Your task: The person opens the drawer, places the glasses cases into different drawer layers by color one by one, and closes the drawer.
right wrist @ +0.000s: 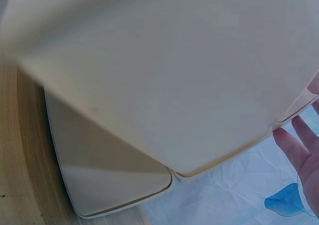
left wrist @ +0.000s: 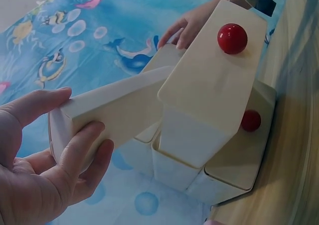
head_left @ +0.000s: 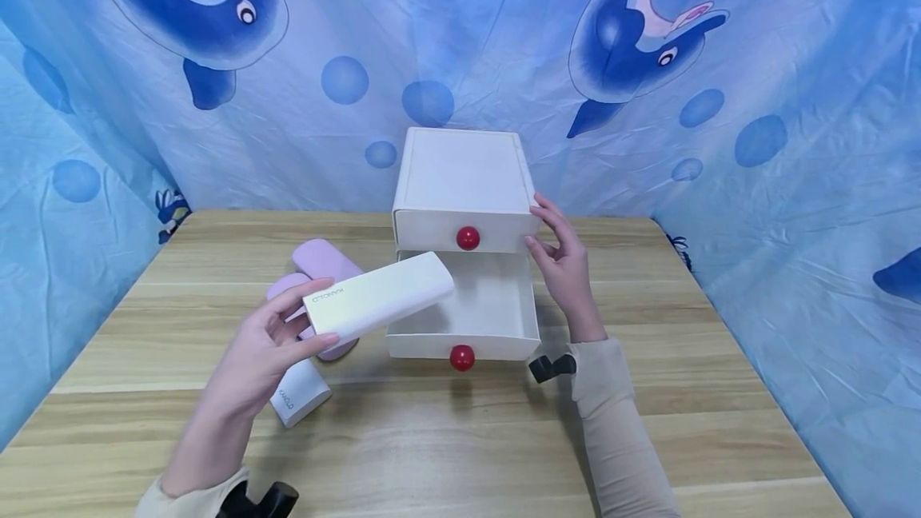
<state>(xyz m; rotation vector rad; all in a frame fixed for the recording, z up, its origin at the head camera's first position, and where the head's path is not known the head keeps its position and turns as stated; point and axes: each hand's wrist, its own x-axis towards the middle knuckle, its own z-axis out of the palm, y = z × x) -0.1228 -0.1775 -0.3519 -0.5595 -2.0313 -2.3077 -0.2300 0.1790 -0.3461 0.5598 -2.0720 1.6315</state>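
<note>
Oblong white box (head_left: 377,298) was pinched at one end by the left hand (head_left: 259,354), apparently leaving the other free above the pulled-out lower drawer (head_left: 496,294); the cabinet (head_left: 464,170) was touched, seemingly for steadying, by the unclenched right hand (head_left: 568,270).

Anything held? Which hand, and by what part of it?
The left hand holds the white oblong case by its lettered end. The right hand touches the right side of the drawer unit.
</note>
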